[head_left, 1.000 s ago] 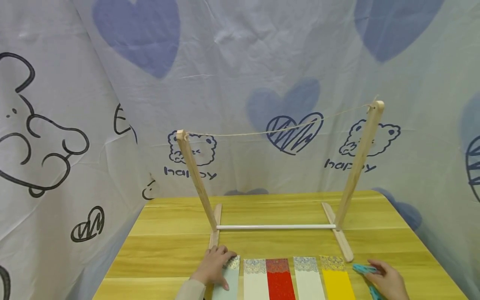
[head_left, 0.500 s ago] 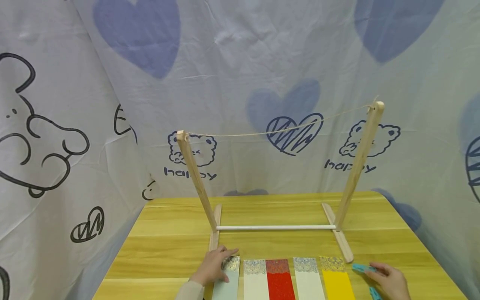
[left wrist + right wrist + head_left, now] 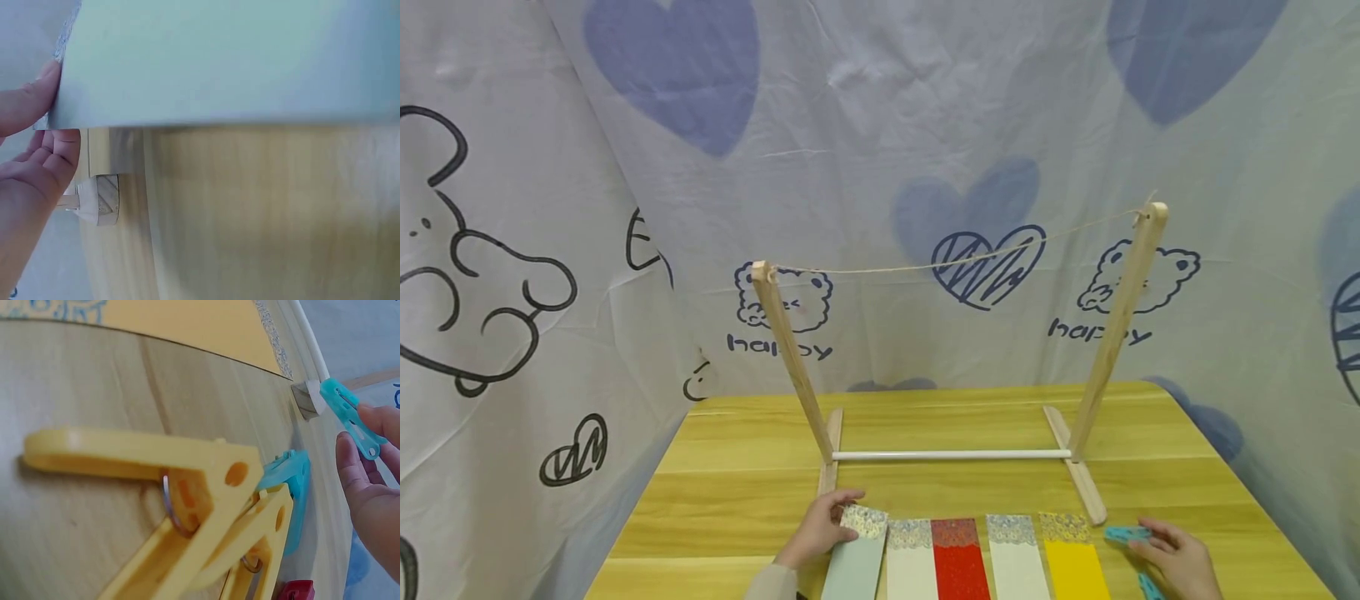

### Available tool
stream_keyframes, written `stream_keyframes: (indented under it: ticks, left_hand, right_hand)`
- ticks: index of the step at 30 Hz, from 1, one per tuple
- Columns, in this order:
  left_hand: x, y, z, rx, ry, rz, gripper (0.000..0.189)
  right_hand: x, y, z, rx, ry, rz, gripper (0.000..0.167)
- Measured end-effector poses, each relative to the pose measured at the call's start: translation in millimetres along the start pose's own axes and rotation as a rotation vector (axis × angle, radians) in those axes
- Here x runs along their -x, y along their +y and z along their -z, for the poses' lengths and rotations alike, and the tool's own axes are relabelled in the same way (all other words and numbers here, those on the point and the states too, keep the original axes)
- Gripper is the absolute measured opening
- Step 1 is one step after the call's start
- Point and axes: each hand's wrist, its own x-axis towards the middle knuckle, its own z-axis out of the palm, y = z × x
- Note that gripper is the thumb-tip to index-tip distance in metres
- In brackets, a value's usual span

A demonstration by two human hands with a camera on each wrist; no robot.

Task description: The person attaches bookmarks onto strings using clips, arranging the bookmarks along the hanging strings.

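Note:
My left hand pinches the top left edge of a pale green card with a lace-patterned band. In the left wrist view the thumb lies on the card's face, fingers behind it, and the card is raised off the table. My right hand holds a teal clothespin between thumb and fingers, over the table's right side. The right wrist view shows this clothespin near the foot of a wooden stand.
Beside the green card lie a white card, a red card, another white card and a yellow card. Behind stands a wooden frame with a string across its posts. Yellow clothespins lie below the right hand.
My left hand has taken hold of the green card, whose top has lifted and tilted rightward. The right hand has stayed nearly still with its clothespin.

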Motion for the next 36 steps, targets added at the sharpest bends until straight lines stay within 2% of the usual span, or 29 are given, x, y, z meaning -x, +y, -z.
stream_keyframes:
  ticks: [3,6,9,12,15,16,17,20,22,23,24,28,33,36]
  left_hand:
    - [-1.3,-1.3,0.0,0.08,0.02,0.009,0.038]
    - [-1.8,-0.8,0.1,0.151,0.035,0.044,0.033]
    - [-1.1,0.9,0.8,0.151,0.07,0.073,0.033]
    - [0.3,2.0,1.9,0.105,0.103,0.073,0.033]
    - [1.9,1.1,2.9,0.098,0.118,0.025,0.035]
    - [2.2,0.5,3.3,0.107,0.125,0.001,0.036]
    - [1.0,-3.7,3.4,0.125,0.129,-0.061,0.036]
    - [0.4,-5.4,4.0,0.148,0.162,-0.112,0.037]
    - [-1.0,-3.3,4.4,0.159,0.193,-0.086,0.038]
    - [-1.7,-1.4,4.5,0.166,0.206,-0.061,0.038]
    - [-1.3,4.4,4.9,0.169,0.222,0.006,0.039]
    - [-4.3,14.2,6.8,0.196,0.263,0.084,0.04]
    - [-7.3,21.4,7.9,0.202,0.317,0.076,0.039]
    - [-9.4,24.8,6.8,0.206,0.347,0.064,0.038]
  right_hand:
    - [-0.5,0,-1,-0.008,0.004,0.003,0.082]
    - [-1.1,0,-1,-0.032,0.006,0.002,0.083]
    - [-1.1,-1,-1,-0.085,0.003,-0.002,0.083]
    - [-0.8,-1,-1,-0.126,-0.001,-0.012,0.081]
    - [-0.1,-3,-1,-0.136,-0.007,-0.028,0.08]
    - [0.2,-4,-2,-0.136,-0.008,-0.036,0.08]
    - [0.5,-4,-2,-0.138,-0.011,-0.038,0.08]
    - [1.8,-7,-3,-0.169,-0.014,-0.048,0.081]
    - [2.5,-9,-4,-0.193,-0.009,-0.05,0.08]
    - [2.9,-9,-4,-0.202,-0.007,-0.044,0.079]
    - [3.2,-10,-5,-0.213,-0.003,-0.043,0.079]
    - [4.7,-15,-6,-0.212,0.005,-0.03,0.079]
    - [6.7,-22,-8,-0.19,0.013,-0.018,0.079]
    - [7.9,-26,-10,-0.213,0.023,0.012,0.074]
